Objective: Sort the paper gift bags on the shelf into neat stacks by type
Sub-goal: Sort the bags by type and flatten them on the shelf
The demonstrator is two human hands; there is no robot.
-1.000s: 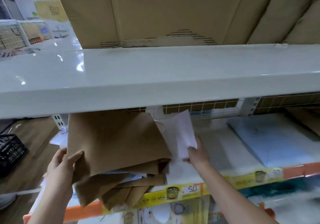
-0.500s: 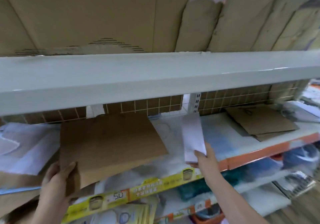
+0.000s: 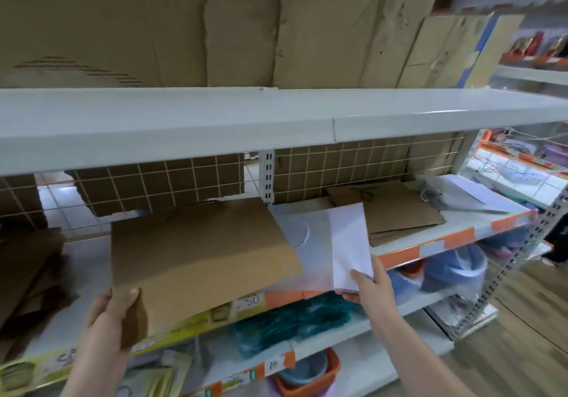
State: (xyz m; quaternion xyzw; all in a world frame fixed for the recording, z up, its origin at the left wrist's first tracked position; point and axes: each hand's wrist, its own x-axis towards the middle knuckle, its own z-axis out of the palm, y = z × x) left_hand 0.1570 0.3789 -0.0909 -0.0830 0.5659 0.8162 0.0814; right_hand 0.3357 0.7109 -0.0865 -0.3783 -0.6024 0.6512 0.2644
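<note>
Two hands are in view, each gripping a flat paper bag over the front edge of the middle shelf (image 3: 455, 227). The left hand (image 3: 112, 310), at about 7 o'clock in the frame, pinches the near left corner of a large brown kraft gift bag (image 3: 196, 252), thumb on top and fingers beneath; the bag is tilted, its far edge reaching back toward the wire grid backing (image 3: 353, 166) and its near edge hanging out past the yellow price strip (image 3: 215, 316). The right hand (image 3: 370, 286), at about 5 o'clock, grips the near end of a narrow white paper bag (image 3: 350, 243), thumb on top, the bag pointing away toward 12 o'clock. The white bag lies just to the 3 o'clock side of the brown one, apart from it.

On the shelf at 2 o'clock from the white bag rests a flat stack of smaller brown gift bags (image 3: 390, 209), and beyond it at 3 o'clock some white bags (image 3: 467, 190), blurred. At 9 o'clock a dark, blurred heap of brown bags (image 3: 27, 276) sits on the same shelf. A twisted white cord handle (image 3: 302, 232) shows on a pale bag lying between the two held bags. Cardboard sheets (image 3: 246, 34) stand on the white upper shelf (image 3: 276, 114).
</note>
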